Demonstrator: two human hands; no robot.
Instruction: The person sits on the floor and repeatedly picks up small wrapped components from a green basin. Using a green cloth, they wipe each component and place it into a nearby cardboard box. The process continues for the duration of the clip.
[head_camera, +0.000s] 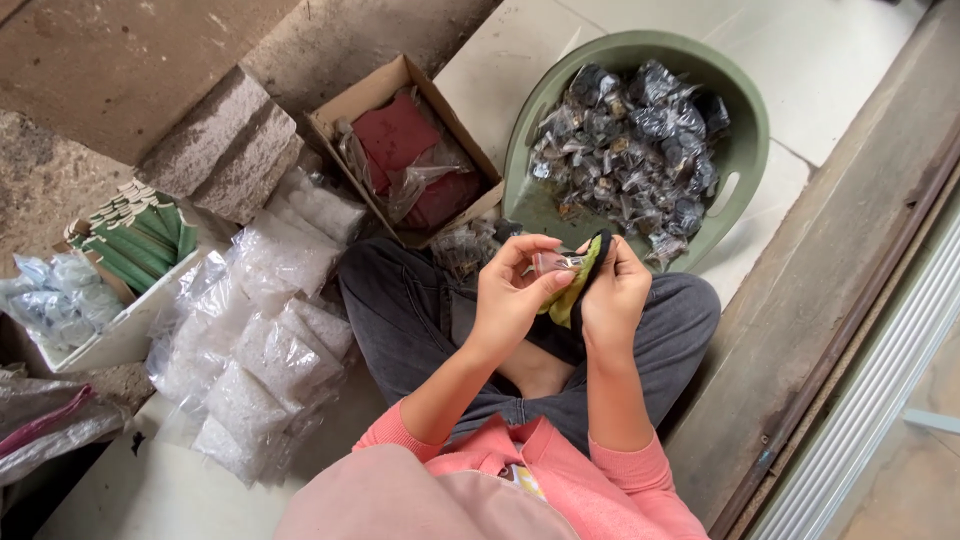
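Clear bags of white bits (265, 350) lay heaped at my left. A brown cardboard box (405, 150) held red packets. Small dark clear-wrapped packets (630, 145) filled the green basin (745, 150). My hands pinched 1 small clear packet (553, 263).

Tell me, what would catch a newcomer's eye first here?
Probably the green basin at upper right, heaped with small dark packets. Next, in the middle, the left hand and right hand pinching a small clear packet against yellow-green and black cloth. Clear bags of white bits pile at left.
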